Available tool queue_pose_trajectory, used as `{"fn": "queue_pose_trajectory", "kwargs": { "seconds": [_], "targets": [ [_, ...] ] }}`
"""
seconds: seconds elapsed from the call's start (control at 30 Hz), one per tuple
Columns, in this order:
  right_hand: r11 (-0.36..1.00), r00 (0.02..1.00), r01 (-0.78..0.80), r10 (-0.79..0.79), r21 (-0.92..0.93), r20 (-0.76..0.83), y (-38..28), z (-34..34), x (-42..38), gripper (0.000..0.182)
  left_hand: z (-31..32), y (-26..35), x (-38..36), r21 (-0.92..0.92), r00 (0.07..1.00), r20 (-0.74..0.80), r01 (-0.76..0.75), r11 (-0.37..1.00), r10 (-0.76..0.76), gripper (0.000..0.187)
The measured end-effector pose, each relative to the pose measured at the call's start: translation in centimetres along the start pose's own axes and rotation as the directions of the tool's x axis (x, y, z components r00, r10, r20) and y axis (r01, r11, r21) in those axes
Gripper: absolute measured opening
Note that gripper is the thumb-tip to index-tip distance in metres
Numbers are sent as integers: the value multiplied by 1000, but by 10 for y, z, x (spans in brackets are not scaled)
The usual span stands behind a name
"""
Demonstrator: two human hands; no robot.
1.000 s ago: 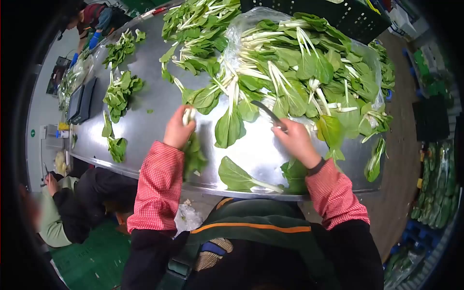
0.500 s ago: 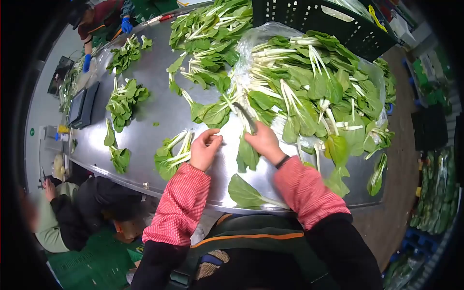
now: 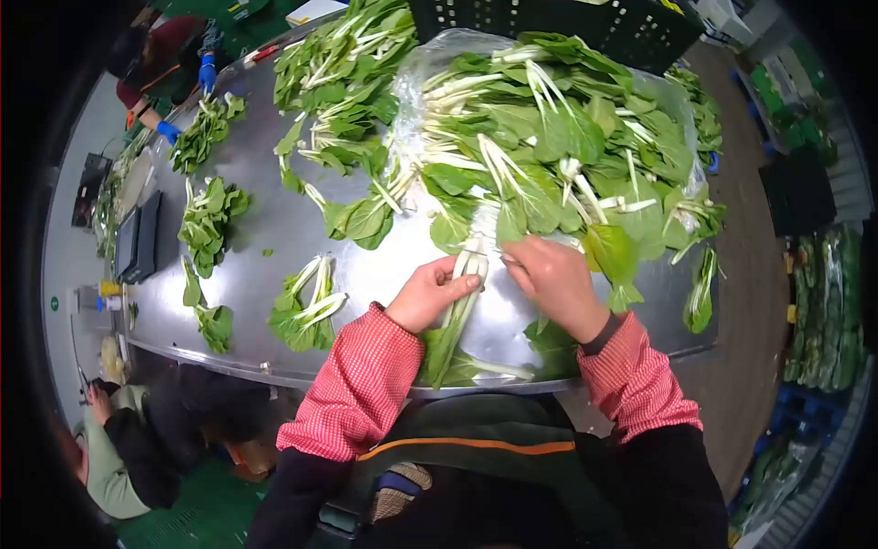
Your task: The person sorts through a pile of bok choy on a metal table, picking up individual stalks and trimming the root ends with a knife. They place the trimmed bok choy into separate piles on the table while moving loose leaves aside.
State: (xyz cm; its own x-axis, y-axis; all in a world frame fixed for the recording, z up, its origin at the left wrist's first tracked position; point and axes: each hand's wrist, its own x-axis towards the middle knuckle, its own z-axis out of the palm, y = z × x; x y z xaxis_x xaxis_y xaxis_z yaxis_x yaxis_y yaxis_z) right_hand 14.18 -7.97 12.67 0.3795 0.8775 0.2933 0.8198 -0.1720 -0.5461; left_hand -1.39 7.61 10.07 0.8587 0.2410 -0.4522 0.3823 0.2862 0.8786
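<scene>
My left hand (image 3: 428,295) is closed around the pale stalks of a bok choy (image 3: 457,306), its leaves pointing down toward the table's front edge. Beside the cut end of those stalks, my right hand (image 3: 553,282) is curled shut on a small knife; its blade is almost wholly hidden now. A large heap of bok choy (image 3: 567,137) lies on clear plastic just beyond both hands. Loose leaves (image 3: 494,369) lie under my wrists at the near edge. Left of my left hand rests a small bunch of bok choy (image 3: 306,306).
The metal table (image 3: 274,229) carries more bunches of greens (image 3: 210,220) at left and a pile (image 3: 347,64) at the back. A black crate (image 3: 558,27) stands behind the heap, a dark scale (image 3: 137,240) at far left. A blue-gloved co-worker (image 3: 169,133) handles greens; another person sits lower left.
My left hand, formerly empty, now grips the bok choy stalks. The right hand's dark curved blade has dropped from sight. The view has shifted right, and the co-worker's gloves have reached a bunch.
</scene>
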Motion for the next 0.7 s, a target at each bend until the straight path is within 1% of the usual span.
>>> {"fn": "queue_pose_trajectory", "kwargs": {
  "seconds": [0.03, 0.07, 0.1, 0.13, 0.17, 0.23, 0.27, 0.37, 0.4, 0.47, 0.5, 0.53, 0.57, 0.6, 0.63, 0.67, 0.7],
  "targets": [
    [994, 997, 74, -75, -82, -2, 3, -3, 2, 11, 6, 4, -1, -2, 1000, 27, 10, 1000, -10, 28],
    [987, 996, 93, -92, -131, 7, 12, 1, 0, 9, 11, 8, -4, -5, 998, 52, 21, 1000, -20, 28],
    [992, 999, 51, -51, -118, 6, 22, 6, -7, 9, 15, 10, -5, -9, 997, 74, 29, 1000, -28, 28],
    [994, 1000, 15, -14, -105, 6, 35, 12, -14, 9, 18, 7, -4, -16, 998, 66, 6, 1000, -5, 29],
    [996, 1000, -17, 18, -90, 10, 44, 16, -19, 9, 21, 4, -3, -47, 998, 60, 19, 999, -16, 29],
    [996, 996, -93, 93, 12, 14, 47, 20, -32, 10, 27, -2, 0, -110, 998, 46, 44, 993, -39, 29],
    [989, 990, -138, 137, 61, 17, 48, 23, -38, 11, 27, -5, 1, -131, 997, 62, 60, 990, -52, 34],
    [987, 987, -161, 161, 17, 29, 57, 29, -43, 10, 31, 3, -1, -143, 994, 87, 74, 987, -62, 34],
    [983, 982, -184, 185, -20, 32, 67, 32, -48, 11, 31, -1, 0, -190, 991, 105, 103, 976, -84, 34],
    [971, 973, -225, 229, -84, 33, 87, 42, -56, 14, 30, -5, -3, -230, 993, 107, 73, 970, -49, 34],
    [925, 942, -336, 329, 181, 64, 85, 40, -55, 16, 30, -6, -4, -254, 994, 107, 63, 965, -37, 34],
    [799, 902, -426, 413, 426, 128, 80, 33, -53, 19, 33, -1, -4, -145, 997, 58, 58, 988, -50, 46],
    [602, 854, -491, 475, 630, 212, 72, 24, -49, 22, 34, -2, -4, -127, 998, 47, 57, 990, -51, 50],
    [552, 880, -446, 417, 704, 230, 55, 13, -41, 26, 35, -4, -2, -105, 998, 41, 53, 993, -49, 55],
    [553, 890, -444, 362, 705, 276, 46, 6, -34, 25, 37, -4, 1, -79, 998, 38, 47, 996, -44, 59],
    [553, 895, -444, 306, 705, 323, 39, 1, -30, 25, 41, -5, 3, -77, 999, 28, 25, 997, -23, 77],
    [554, 895, -445, 247, 704, 372, 33, -6, -27, 25, 41, -6, 4, 99, 997, -63, -27, 995, 34, 81]
  ]
}}
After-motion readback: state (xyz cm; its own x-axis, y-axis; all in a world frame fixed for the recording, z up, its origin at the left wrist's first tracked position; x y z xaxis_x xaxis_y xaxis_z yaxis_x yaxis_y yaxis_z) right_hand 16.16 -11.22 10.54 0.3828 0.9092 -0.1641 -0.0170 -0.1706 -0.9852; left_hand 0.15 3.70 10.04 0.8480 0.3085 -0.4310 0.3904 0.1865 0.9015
